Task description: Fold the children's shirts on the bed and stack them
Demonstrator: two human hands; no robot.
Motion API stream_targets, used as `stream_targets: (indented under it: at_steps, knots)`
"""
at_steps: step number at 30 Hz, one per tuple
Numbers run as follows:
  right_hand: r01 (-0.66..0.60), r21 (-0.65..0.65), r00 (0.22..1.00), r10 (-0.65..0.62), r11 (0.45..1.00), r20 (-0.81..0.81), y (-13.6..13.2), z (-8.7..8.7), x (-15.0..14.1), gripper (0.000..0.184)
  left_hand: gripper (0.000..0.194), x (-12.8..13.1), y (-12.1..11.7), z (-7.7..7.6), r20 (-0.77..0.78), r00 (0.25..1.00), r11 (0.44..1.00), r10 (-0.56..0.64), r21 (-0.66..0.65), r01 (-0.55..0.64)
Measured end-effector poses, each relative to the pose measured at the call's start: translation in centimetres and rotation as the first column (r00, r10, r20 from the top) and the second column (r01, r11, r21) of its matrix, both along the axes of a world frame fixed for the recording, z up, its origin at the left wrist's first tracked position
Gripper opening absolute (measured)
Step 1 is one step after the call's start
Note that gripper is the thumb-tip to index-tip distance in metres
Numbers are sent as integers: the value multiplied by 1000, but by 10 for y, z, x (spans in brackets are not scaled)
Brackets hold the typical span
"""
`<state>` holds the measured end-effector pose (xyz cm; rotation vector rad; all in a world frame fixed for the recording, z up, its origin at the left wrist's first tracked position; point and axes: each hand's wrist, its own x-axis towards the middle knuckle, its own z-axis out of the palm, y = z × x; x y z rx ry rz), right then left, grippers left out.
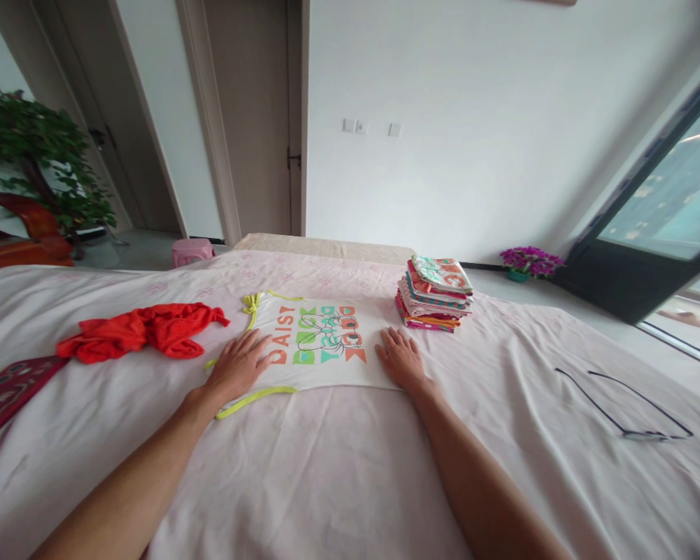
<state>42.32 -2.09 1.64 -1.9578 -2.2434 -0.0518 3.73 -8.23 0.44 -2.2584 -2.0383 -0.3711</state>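
Observation:
A white tank top point(327, 372) with yellow-green trim and coloured printed letters lies spread flat, its neck end to the left and its hem to the right. My left hand point(239, 362) rests flat on the neck end, fingers stretched out. On the hem end lies my right hand point(401, 356), also flat with the fingers out. Just beyond my right hand stands a stack of folded clothes point(435, 299), with a printed white piece on top. A crumpled red garment point(145, 330) lies to the left of the tank top.
A pale pink sheet point(338, 482) covers the broad surface under everything. Eyeglasses point(647, 434) lie at the right, arms unfolded. At the left edge is a dark red patterned object point(12, 397). Beyond stand a pink stool point(192, 251) and a pot of purple flowers point(530, 263).

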Motion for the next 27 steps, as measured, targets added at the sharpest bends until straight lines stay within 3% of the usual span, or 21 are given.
stream_targets:
  at_steps: [27]
  knots:
    - [6, 9, 999, -6, 1000, 46, 1, -2, 0, 53, 52, 5, -5, 8, -12, 1000, 999, 14, -31, -15]
